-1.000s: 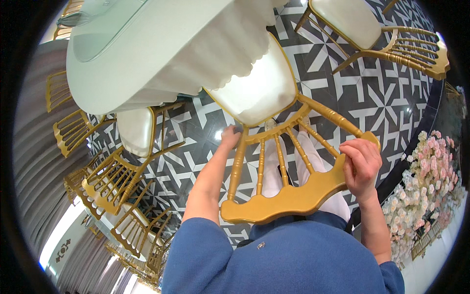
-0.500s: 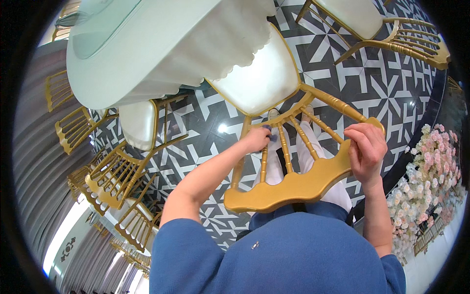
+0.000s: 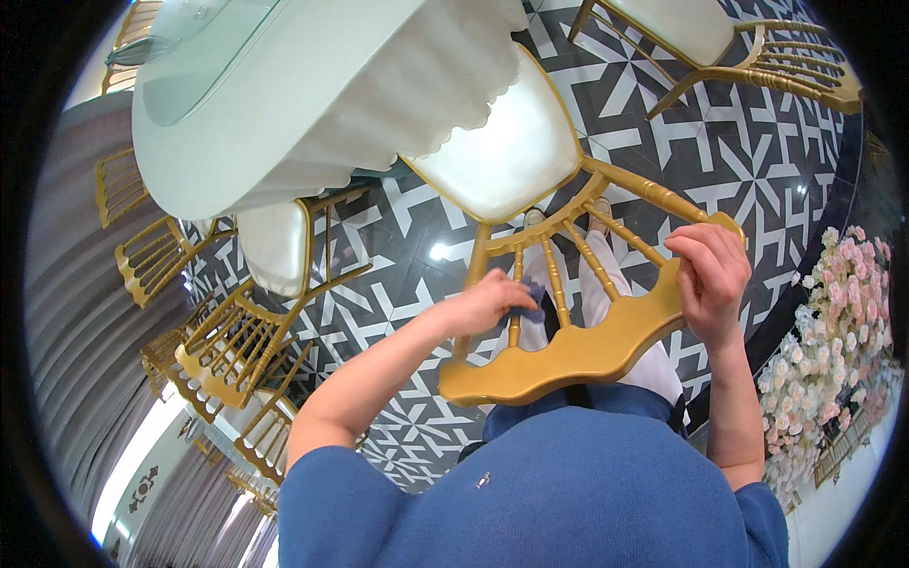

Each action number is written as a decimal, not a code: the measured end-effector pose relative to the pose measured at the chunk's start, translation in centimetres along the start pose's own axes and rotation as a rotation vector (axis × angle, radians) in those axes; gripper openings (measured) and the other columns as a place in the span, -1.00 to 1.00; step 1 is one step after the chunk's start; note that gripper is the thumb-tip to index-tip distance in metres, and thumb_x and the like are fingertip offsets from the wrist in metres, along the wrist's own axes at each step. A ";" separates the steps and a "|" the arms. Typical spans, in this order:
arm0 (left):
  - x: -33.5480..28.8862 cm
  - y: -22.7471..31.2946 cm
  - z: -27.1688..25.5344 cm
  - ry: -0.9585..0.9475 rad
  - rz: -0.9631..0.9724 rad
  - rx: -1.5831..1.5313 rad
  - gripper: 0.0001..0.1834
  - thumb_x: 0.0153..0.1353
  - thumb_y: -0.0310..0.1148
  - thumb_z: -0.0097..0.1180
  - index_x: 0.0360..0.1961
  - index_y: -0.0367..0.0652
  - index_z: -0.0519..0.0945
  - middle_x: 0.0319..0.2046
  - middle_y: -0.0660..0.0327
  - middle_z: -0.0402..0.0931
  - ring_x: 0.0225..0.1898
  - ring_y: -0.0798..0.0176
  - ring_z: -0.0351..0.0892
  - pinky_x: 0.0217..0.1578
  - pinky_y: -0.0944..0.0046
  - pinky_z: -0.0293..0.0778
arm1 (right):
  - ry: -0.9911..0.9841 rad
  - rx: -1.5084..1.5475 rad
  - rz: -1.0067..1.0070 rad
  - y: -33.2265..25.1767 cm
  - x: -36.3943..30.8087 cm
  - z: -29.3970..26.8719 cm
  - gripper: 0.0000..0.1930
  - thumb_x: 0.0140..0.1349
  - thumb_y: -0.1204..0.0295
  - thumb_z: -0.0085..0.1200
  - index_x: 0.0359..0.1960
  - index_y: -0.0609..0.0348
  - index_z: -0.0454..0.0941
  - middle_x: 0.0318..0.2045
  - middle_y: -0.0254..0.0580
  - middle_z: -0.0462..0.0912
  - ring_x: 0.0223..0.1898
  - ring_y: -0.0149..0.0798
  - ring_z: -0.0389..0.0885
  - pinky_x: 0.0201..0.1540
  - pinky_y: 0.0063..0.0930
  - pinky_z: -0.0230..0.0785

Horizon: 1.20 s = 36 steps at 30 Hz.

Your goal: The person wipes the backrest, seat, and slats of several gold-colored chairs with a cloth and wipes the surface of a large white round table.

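Observation:
A gold chair (image 3: pixel 559 363) with a spindled back and a white seat (image 3: pixel 507 156) stands right before me, its back toward me. My left hand (image 3: pixel 494 303) is closed on a small dark blue cloth (image 3: pixel 533 301), which is wrapped against one of the left spindles of the backrest. At the right end of the top rail, my right hand (image 3: pixel 712 279) curls its fingers over the corner and grips the chair. Part of the cloth is hidden behind my left fingers and the spindle.
A table with a white cloth (image 3: pixel 312 104) and a glass top (image 3: pixel 204 71) overhangs the seat. More gold chairs stand left (image 3: pixel 227 350) and at the far right (image 3: pixel 701 43). Pink and white flowers (image 3: pixel 828 350) edge the right side. The floor (image 3: pixel 691 137) is black-and-white patterned.
My left hand has slid down the spindle toward me with the cloth, from near the spindle's upper part toward the top rail. My right hand keeps its grip on the corner.

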State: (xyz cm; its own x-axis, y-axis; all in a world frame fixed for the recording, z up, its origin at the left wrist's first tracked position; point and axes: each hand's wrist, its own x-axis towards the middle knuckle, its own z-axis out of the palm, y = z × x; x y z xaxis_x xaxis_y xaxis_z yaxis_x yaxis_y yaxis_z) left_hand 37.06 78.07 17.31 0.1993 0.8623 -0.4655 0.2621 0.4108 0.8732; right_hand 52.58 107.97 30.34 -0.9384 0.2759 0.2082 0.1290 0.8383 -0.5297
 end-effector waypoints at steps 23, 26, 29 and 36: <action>12.9 -10.7 2.5 0.227 -0.043 0.234 -0.55 0.02 -0.70 0.07 -0.04 -0.14 0.64 -0.03 0.07 0.54 0.04 -0.11 0.51 0.07 0.06 0.45 | -0.001 0.009 -0.006 0.3 -0.3 0.3 -0.76 -0.11 0.67 0.11 -0.35 0.17 0.59 -0.35 -0.22 0.67 -0.28 -0.15 0.64 -0.21 -0.32 0.38; 10.7 -7.3 1.3 0.131 0.033 0.135 -0.53 0.01 -0.70 0.08 -0.01 -0.15 0.62 -0.03 0.05 0.52 0.03 -0.11 0.50 0.07 0.05 0.44 | 0.007 0.015 -0.009 0.4 -0.3 0.3 -0.76 -0.10 0.67 0.11 -0.34 0.17 0.60 -0.34 -0.23 0.67 -0.27 -0.16 0.64 -0.20 -0.32 0.38; 6.6 -0.2 -0.4 0.023 0.097 0.004 -0.47 0.02 -0.71 0.07 0.07 -0.14 0.58 -0.05 0.04 0.48 0.05 -0.10 0.50 0.06 0.05 0.44 | 0.022 0.012 -0.003 0.4 -0.4 0.2 -0.76 -0.10 0.67 0.11 -0.33 0.17 0.60 -0.34 -0.22 0.67 -0.27 -0.16 0.64 -0.19 -0.32 0.38; 1.2 7.9 -0.9 0.013 0.144 -0.124 -0.46 0.16 -0.68 0.06 0.19 -0.09 0.52 0.18 -0.01 0.33 0.19 -0.08 0.42 0.17 0.09 0.41 | 0.030 0.012 -0.020 0.5 -0.4 0.3 -0.75 -0.10 0.66 0.12 -0.32 0.16 0.60 -0.34 -0.22 0.67 -0.26 -0.13 0.64 -0.18 -0.30 0.38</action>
State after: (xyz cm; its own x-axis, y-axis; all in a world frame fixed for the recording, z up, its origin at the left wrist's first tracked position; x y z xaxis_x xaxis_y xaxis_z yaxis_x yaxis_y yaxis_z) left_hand 38.54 82.65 23.81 0.2135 0.9183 -0.3334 0.1134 0.3156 0.9421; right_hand 52.93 108.14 29.74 -0.9307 0.2734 0.2429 0.1066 0.8381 -0.5349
